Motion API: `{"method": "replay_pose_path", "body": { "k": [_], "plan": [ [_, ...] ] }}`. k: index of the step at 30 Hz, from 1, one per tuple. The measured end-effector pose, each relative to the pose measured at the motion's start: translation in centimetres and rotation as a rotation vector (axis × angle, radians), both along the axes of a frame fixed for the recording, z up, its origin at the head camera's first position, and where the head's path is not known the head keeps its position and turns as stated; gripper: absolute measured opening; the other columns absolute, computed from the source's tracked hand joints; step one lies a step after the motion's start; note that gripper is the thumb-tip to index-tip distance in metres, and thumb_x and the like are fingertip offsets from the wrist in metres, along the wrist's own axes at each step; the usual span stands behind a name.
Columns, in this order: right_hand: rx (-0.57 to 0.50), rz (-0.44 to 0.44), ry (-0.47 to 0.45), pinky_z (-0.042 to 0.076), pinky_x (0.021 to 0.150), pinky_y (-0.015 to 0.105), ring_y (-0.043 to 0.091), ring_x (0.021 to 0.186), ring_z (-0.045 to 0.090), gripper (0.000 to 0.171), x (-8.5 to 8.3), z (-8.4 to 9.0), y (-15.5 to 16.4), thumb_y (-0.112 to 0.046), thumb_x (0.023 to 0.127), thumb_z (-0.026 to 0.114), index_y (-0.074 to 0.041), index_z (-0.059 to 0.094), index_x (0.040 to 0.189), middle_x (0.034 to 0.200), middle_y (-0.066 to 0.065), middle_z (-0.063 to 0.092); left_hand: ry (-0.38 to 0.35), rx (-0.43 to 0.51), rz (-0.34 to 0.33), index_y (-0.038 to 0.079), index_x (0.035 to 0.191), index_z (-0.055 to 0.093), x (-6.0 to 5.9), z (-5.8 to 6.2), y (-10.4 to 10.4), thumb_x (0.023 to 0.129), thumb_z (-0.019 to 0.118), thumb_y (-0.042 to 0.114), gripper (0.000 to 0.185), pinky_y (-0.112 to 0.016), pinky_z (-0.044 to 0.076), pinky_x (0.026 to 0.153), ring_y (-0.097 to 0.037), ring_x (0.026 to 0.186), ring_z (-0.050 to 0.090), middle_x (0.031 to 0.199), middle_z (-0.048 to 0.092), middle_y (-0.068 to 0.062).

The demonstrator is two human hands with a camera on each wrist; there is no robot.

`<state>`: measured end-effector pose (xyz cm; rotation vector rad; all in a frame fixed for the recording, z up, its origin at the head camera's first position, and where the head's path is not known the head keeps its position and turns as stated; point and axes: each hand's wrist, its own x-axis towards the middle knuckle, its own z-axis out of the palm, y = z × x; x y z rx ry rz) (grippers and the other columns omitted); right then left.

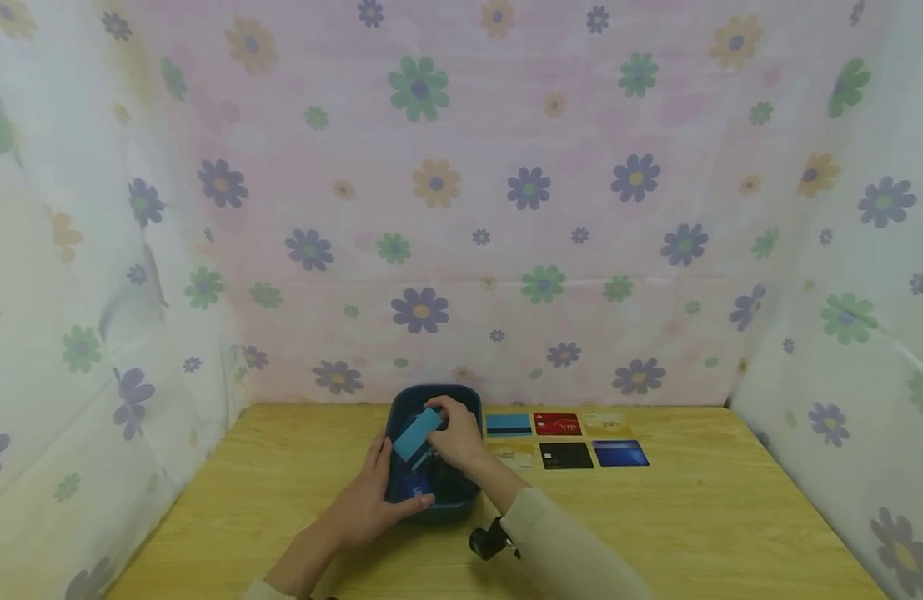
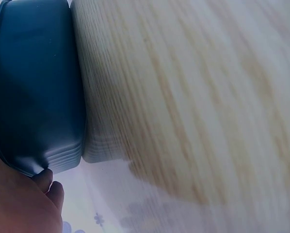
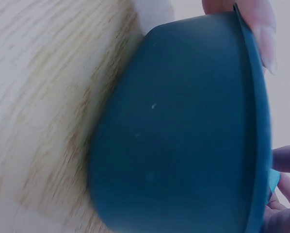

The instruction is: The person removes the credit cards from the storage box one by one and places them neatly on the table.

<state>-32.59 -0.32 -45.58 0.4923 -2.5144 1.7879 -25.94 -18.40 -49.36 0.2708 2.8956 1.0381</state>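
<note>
A dark blue plastic basin (image 1: pixel 472 408) stands on the wooden table near the back wall. My left hand (image 1: pixel 359 504) holds the basin at its left side, fingers along the outer wall and thumb over the near rim. Above the basin, my right hand (image 1: pixel 455 435) pinches a light blue card (image 1: pixel 416 435) with a dark stripe, tilted. Below it inside the basin lie more cards, among them a dark blue card (image 1: pixel 416 486); the rest are partly hidden. The right wrist view shows the basin's outer wall (image 3: pixel 179 126) and a bit of the light blue card (image 3: pixel 274 179).
Right of the basin, cards lie in two rows: a light blue card (image 1: pixel 509 425), a red VIP card (image 1: pixel 558 424) and a gold card (image 1: pixel 608 425) behind; a gold card (image 1: pixel 512 455), a black card (image 1: pixel 567 455) and a blue card (image 1: pixel 621 452) in front. Flowered cloth (image 1: pixel 476 208) encloses the table.
</note>
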Motion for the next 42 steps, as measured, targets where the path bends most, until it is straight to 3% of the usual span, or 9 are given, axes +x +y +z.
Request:
{"method": "replay_pose_path", "body": {
  "k": [8, 20, 29, 37, 42],
  "plan": [
    [0.038, -0.003, 0.010, 0.049, 0.051, 0.029, 0.015, 0.057, 0.057, 0.048, 0.5, 0.2, 1.2, 0.010, 0.086, 0.066, -0.005, 0.063, 0.131, 0.101, 0.012, 0.067, 0.002, -0.006, 0.008, 0.003, 0.164, 0.002, 0.0, 0.1, 0.0, 0.083, 0.069, 0.073, 0.127, -0.064, 0.040, 0.109, -0.049, 0.146, 0.034, 0.171, -0.006, -0.016],
    [0.014, -0.009, -0.020, 0.052, 0.069, 0.034, 0.022, 0.085, 0.061, 0.047, 1.4, 0.4, 3.4, 0.006, 0.089, 0.067, -0.006, 0.061, 0.134, 0.109, 0.013, 0.066, 0.000, -0.020, 0.006, 0.003, 0.164, 0.002, -0.1, -0.2, -0.1, 0.080, 0.067, 0.078, 0.130, -0.065, 0.038, 0.110, -0.050, 0.147, 0.031, 0.171, -0.006, -0.017],
    [0.009, -0.042, -0.011, 0.055, 0.070, 0.035, 0.023, 0.085, 0.061, 0.046, 1.4, 0.3, 5.3, 0.005, 0.089, 0.069, -0.006, 0.062, 0.133, 0.109, 0.016, 0.064, 0.003, -0.008, 0.015, 0.003, 0.164, 0.003, 0.0, 0.0, 0.0, 0.081, 0.069, 0.076, 0.129, -0.064, 0.039, 0.110, -0.050, 0.146, 0.033, 0.171, -0.005, -0.018],
    [-0.026, -0.023, -0.040, 0.054, 0.072, 0.036, 0.030, 0.096, 0.062, 0.045, 1.4, 0.2, 7.0, 0.004, 0.092, 0.068, -0.005, 0.060, 0.136, 0.120, 0.020, 0.061, 0.002, -0.019, 0.023, 0.003, 0.164, 0.002, 0.0, 0.0, 0.1, 0.080, 0.070, 0.076, 0.130, -0.065, 0.038, 0.109, -0.051, 0.146, 0.031, 0.171, -0.004, -0.019],
    [-0.045, -0.029, -0.043, 0.057, 0.073, 0.039, 0.030, 0.096, 0.063, 0.046, 1.6, -0.1, 7.9, 0.007, 0.091, 0.066, -0.004, 0.060, 0.134, 0.116, 0.020, 0.063, 0.015, -0.014, 0.015, 0.003, 0.164, 0.002, -0.1, -0.2, -0.1, 0.081, 0.070, 0.075, 0.129, -0.065, 0.038, 0.110, -0.051, 0.147, 0.031, 0.171, -0.004, -0.019]
  ]
}}
